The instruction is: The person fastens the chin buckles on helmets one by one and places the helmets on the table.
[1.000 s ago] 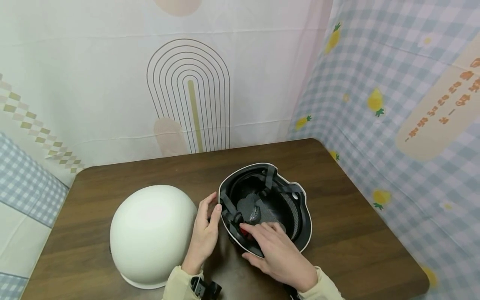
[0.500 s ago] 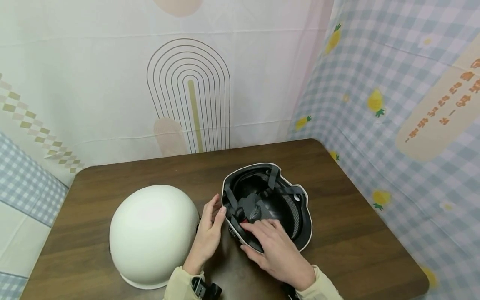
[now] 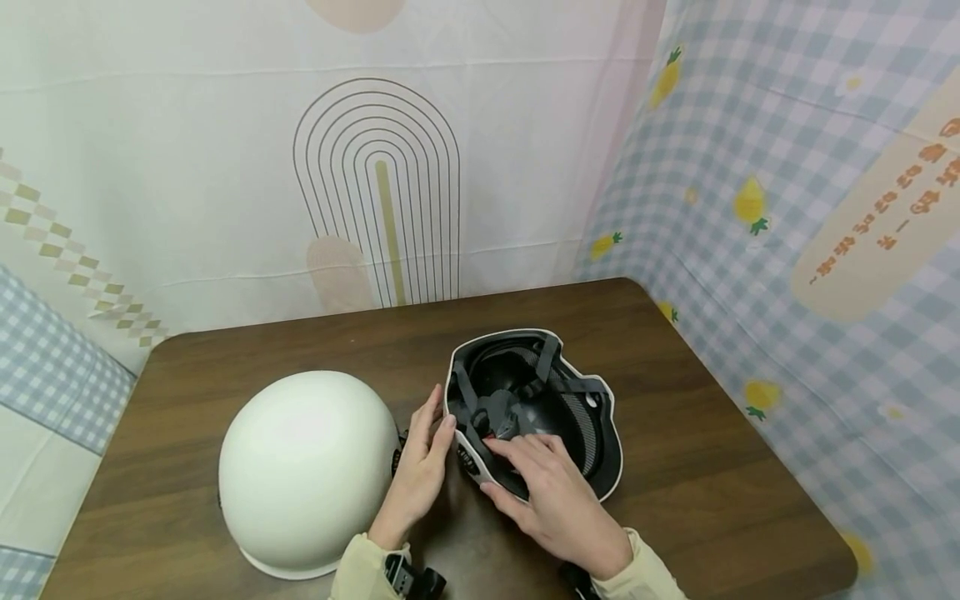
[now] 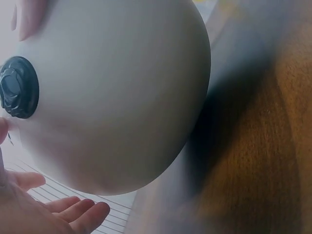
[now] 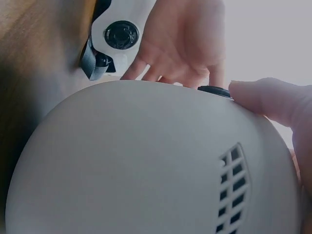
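In the head view a white-shelled helmet (image 3: pixel 583 421) is tipped with its black padded inside and straps facing up. My right hand (image 3: pixel 551 504) grips its near rim, fingers inside and thumb on the outer shell. At the helmet's left side, my left hand (image 3: pixel 415 479) has its fingers extended, close to the rim; whether it touches is unclear. The left wrist view has the smooth shell (image 4: pixel 122 102) with a black round knob (image 4: pixel 19 87), beside my left fingers (image 4: pixel 87 217). A slotted vent (image 5: pixel 234 190) shows on the shell in the right wrist view.
A second white helmet (image 3: pixel 307 467) sits dome up to the left, close to my left hand. Its black round side piece (image 5: pixel 121 34) and strap (image 5: pixel 92 61) appear in the right wrist view. Both helmets are over a brown wooden table (image 3: pixel 720 500), with patterned cloth (image 3: pixel 525 167) behind.
The gripped helmet has turned and tilted slightly, so more of its black round knob on the near left side shows. My left hand has shifted slightly right; the second helmet stays put.
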`<state>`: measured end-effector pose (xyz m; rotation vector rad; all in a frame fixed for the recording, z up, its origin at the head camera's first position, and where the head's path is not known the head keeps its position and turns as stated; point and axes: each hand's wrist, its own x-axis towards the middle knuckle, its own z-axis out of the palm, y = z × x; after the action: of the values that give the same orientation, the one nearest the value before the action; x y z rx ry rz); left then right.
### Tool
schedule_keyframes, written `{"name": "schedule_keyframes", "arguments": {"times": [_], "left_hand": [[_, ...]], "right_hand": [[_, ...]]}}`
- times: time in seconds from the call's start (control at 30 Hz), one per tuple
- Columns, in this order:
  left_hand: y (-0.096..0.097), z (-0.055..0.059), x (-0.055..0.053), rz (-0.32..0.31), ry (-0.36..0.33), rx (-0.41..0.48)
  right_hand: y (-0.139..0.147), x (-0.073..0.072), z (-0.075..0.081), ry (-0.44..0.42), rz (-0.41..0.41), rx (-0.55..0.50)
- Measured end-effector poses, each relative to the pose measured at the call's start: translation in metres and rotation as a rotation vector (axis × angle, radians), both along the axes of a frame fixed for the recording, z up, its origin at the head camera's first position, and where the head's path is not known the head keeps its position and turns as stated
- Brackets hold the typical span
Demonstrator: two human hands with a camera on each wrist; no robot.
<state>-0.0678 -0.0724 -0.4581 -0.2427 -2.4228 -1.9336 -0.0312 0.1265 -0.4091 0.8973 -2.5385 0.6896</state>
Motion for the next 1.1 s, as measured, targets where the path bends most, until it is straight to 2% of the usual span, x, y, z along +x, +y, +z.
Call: {"name": "schedule_keyframes", "arguments": {"times": [0.27, 0.53, 0.7, 0.87, 1.1], "left_hand": [[0.002, -0.001, 0.000, -0.004, -0.014, -0.017], [0.005, -0.008, 0.000, -0.030, -0.059, -0.017], [0.006, -0.009, -0.003, -0.048, -0.126, 0.063], [0.005, -0.010, -0.007, -0.072, -0.205, 0.171], [0.004, -0.013, -0.008, -0.102, -0.232, 0.220]], "right_hand": [[0.002, -0.001, 0.004, -0.046, -0.029, -0.065], [0.005, -0.003, 0.009, -0.034, -0.042, -0.164], [0.006, -0.002, 0.011, -0.021, -0.047, -0.223], [0.007, -0.002, 0.013, -0.059, -0.067, -0.247], [0.008, -0.001, 0.014, -0.103, -0.110, -0.298]]}}
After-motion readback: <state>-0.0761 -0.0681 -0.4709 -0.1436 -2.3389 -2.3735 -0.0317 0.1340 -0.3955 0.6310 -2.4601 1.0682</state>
